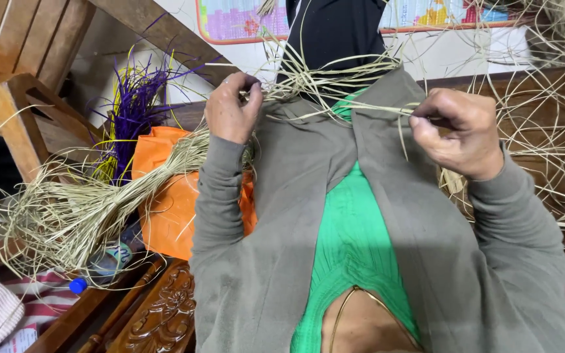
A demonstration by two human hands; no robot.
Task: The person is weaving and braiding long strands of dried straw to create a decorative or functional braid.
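My left hand (233,108) is raised in front of my chest and pinches pale dried straw strands (325,75) between thumb and fingers. On the other side, my right hand (459,134) grips the far ends of the same strands, which stretch between the two hands. They cross and bunch near my left hand over my grey cardigan (387,196) and green top (351,242). A thick bundle of the same pale straw (99,196) trails down to the left, below my left forearm.
Purple and yellow dyed straw (135,111) stands at the left above an orange bag (165,196). A wooden chair (21,65) is at the top left. A bottle with a blue cap (99,268) lies by carved wooden furniture (165,314). Loose strands (557,144) spread at the right.
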